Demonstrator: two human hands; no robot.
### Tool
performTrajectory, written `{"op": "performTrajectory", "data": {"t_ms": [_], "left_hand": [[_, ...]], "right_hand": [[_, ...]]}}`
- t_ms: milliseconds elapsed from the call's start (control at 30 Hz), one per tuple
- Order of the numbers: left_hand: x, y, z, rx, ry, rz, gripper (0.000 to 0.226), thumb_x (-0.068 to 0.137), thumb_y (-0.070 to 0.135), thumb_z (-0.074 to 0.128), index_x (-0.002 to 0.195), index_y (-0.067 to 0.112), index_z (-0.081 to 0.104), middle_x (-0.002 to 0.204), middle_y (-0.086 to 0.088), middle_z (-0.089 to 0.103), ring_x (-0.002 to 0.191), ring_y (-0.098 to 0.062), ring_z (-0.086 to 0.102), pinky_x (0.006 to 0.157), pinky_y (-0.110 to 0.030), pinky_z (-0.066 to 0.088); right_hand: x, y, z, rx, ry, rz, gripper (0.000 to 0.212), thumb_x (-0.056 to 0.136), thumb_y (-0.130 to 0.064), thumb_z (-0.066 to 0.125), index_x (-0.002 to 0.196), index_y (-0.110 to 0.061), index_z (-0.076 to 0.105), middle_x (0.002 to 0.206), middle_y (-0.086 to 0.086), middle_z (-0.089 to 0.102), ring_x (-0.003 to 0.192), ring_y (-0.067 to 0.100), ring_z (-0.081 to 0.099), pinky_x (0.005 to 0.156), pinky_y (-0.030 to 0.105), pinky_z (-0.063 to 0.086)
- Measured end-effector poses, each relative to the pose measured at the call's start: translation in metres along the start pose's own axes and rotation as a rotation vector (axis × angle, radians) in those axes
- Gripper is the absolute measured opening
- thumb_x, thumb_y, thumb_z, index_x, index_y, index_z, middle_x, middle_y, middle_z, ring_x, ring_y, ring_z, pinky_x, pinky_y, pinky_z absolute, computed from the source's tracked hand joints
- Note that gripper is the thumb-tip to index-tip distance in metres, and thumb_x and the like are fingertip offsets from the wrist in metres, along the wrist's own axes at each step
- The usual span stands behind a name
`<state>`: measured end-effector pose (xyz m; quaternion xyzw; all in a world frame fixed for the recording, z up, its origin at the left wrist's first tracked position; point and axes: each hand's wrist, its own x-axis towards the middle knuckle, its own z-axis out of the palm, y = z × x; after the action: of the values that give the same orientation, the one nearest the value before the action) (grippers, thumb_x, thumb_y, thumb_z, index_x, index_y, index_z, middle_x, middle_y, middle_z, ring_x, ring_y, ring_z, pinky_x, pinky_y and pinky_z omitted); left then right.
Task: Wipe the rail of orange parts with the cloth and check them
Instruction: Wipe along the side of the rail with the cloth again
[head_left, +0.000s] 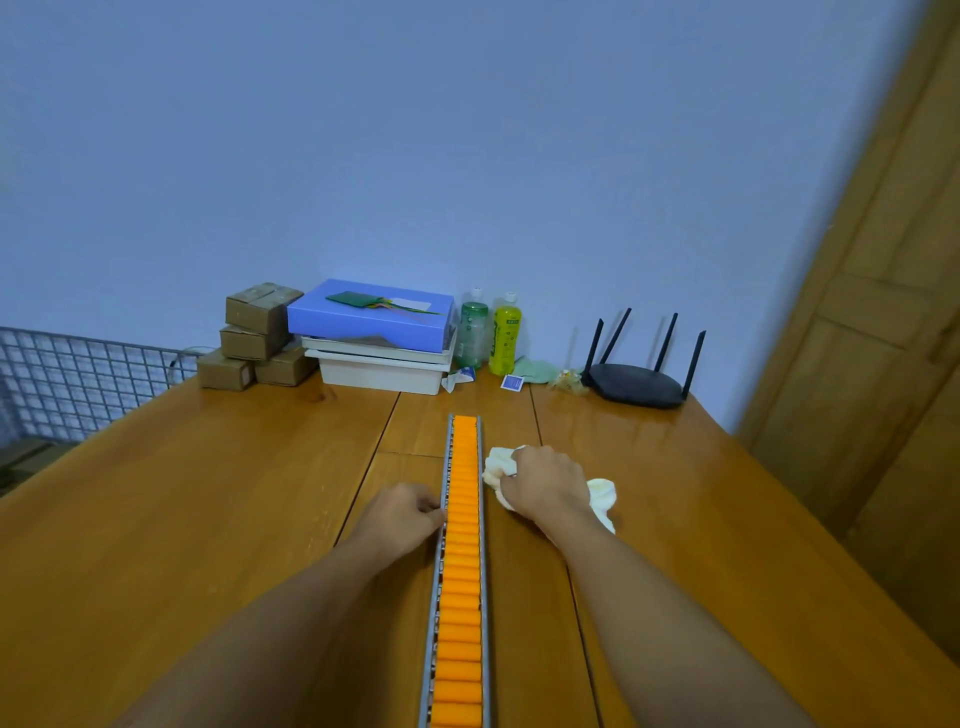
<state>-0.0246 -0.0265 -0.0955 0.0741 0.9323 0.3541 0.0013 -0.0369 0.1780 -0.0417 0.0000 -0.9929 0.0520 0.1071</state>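
A long grey metal rail (482, 540) filled with several orange cylindrical parts (460, 571) runs down the middle of the wooden table (208, 493), from the near edge toward the back. My left hand (402, 514) rests against the rail's left side, fingertips curled onto its edge. Just right of the rail, my right hand (545, 480) is closed on a pale yellow-white cloth (602, 499). The cloth bulges out past the fingers on the rail side and behind the wrist. It lies on the table beside the rail, not on the orange parts.
At the back stand brown cardboard boxes (257, 338), a blue box (371, 314) on white trays (382, 371), a green bottle (471, 330), a yellow bottle (505, 335) and a black router (636, 382). A wire grid (78, 379) lies left, a wooden door (883, 312) right.
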Motion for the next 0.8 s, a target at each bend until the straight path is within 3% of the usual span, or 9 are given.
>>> {"op": "performTrajectory", "data": {"t_ms": [233,333,500,633,733,800], "left_hand": [[-0.024,0.005,0.002,-0.003,0.013,-0.005,0.019,0.097,0.031,0.066,0.112,0.022,0.073,0.096,0.008,0.071,0.089,-0.006,0.064,0.073,-0.024,0.051],[-0.034,0.005,0.001,-0.020,0.006,-0.011,0.011,0.094,0.031,0.067,0.093,0.022,0.074,0.082,0.005,0.072,0.077,-0.011,0.066,0.071,-0.034,0.053],[-0.052,0.007,0.001,-0.024,0.016,0.010,0.028,0.094,0.026,0.064,0.067,0.025,0.063,0.058,0.005,0.057,0.056,-0.012,0.051,0.056,-0.034,0.040],[-0.063,0.008,-0.001,-0.008,0.006,0.011,0.016,0.095,0.030,0.065,0.083,0.025,0.075,0.072,0.004,0.069,0.071,-0.014,0.063,0.064,-0.040,0.051],[-0.070,0.011,-0.001,0.007,0.013,-0.011,0.014,0.097,0.034,0.065,0.096,0.024,0.075,0.078,0.005,0.068,0.075,-0.010,0.062,0.063,-0.028,0.047],[-0.074,0.013,0.000,0.017,0.012,-0.027,0.014,0.098,0.035,0.063,0.098,0.025,0.073,0.081,0.005,0.068,0.077,-0.010,0.063,0.066,-0.028,0.050]], "right_hand": [[-0.021,-0.040,-0.021,0.028,0.101,-0.104,0.024,0.093,-0.031,0.053,0.109,-0.020,0.067,0.105,0.008,0.068,0.096,0.031,0.065,0.067,0.033,0.036],[-0.032,-0.060,-0.015,0.008,0.098,-0.172,0.028,0.094,-0.036,0.054,0.112,-0.019,0.067,0.108,0.009,0.067,0.098,0.033,0.064,0.068,0.034,0.036],[-0.051,-0.068,0.010,-0.056,0.029,-0.198,0.029,0.095,-0.038,0.055,0.113,-0.018,0.068,0.108,0.008,0.067,0.098,0.030,0.065,0.071,0.033,0.041],[-0.061,-0.055,0.016,0.014,0.030,-0.136,0.025,0.094,-0.035,0.053,0.108,-0.019,0.066,0.105,0.007,0.067,0.095,0.029,0.064,0.067,0.033,0.038],[-0.065,-0.042,0.012,0.017,0.017,-0.088,0.025,0.094,-0.034,0.053,0.109,-0.020,0.067,0.105,0.006,0.067,0.096,0.028,0.065,0.068,0.033,0.038],[-0.069,-0.035,0.009,0.002,0.005,-0.065,0.025,0.093,-0.035,0.053,0.109,-0.021,0.067,0.106,0.005,0.067,0.096,0.027,0.065,0.068,0.032,0.040]]}}
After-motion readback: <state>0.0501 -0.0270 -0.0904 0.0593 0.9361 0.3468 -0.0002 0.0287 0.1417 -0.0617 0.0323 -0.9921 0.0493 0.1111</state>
